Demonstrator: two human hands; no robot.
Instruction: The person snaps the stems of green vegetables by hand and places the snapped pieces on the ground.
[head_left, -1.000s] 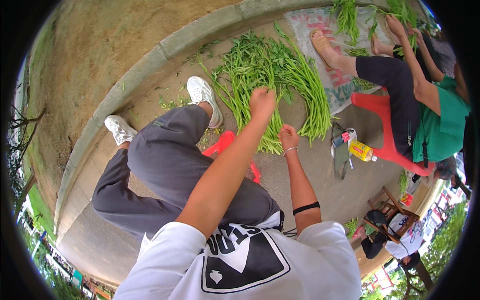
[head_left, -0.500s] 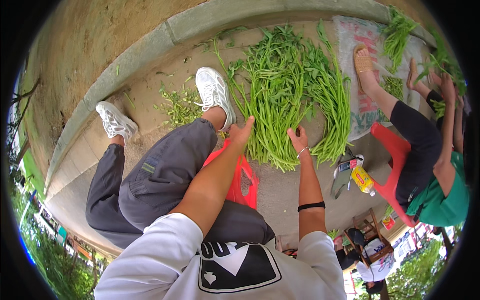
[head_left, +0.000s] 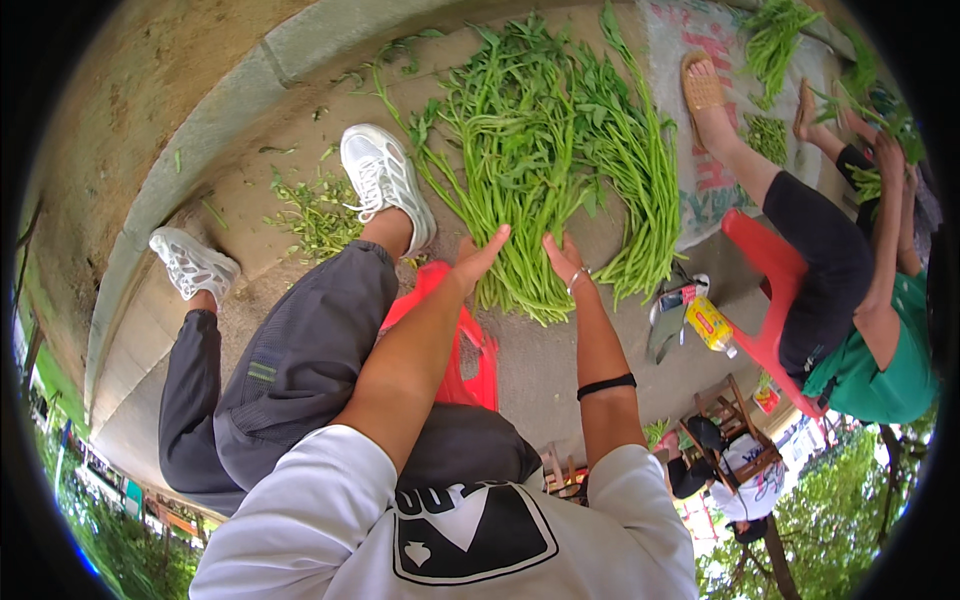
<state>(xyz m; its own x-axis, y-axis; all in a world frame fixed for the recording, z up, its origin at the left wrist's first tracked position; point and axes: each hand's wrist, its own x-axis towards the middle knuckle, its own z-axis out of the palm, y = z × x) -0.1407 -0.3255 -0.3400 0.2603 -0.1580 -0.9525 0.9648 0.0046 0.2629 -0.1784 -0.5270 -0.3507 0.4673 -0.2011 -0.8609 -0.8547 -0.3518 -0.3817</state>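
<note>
A large heap of green leafy stems (head_left: 520, 190), which look like water spinach, lies on the ground in front of me, with leaves at the far end and cut stem ends toward me. My left hand (head_left: 481, 257) grips the heap's left side near the stem ends, thumb on top. From the right, my right hand (head_left: 565, 260) holds the same bunch, thumb up and a bracelet at the wrist. The fingers of both hands are largely hidden by stems. Right beside it lies another bunch of the same stems (head_left: 640, 200).
Loose trimmings (head_left: 315, 215) are scattered left of my white shoe (head_left: 375, 170). A red plastic stool (head_left: 480, 370) is partly under me. On the right, a co-worker sits on another red stool (head_left: 765, 255) beside a whitish sack (head_left: 690, 215) and yellow bottle (head_left: 708, 322). A curb (head_left: 270, 60) curves behind.
My right hand has moved left, closer to my left hand, and its fingers have gone in against the stems. The whole view has shifted slightly.
</note>
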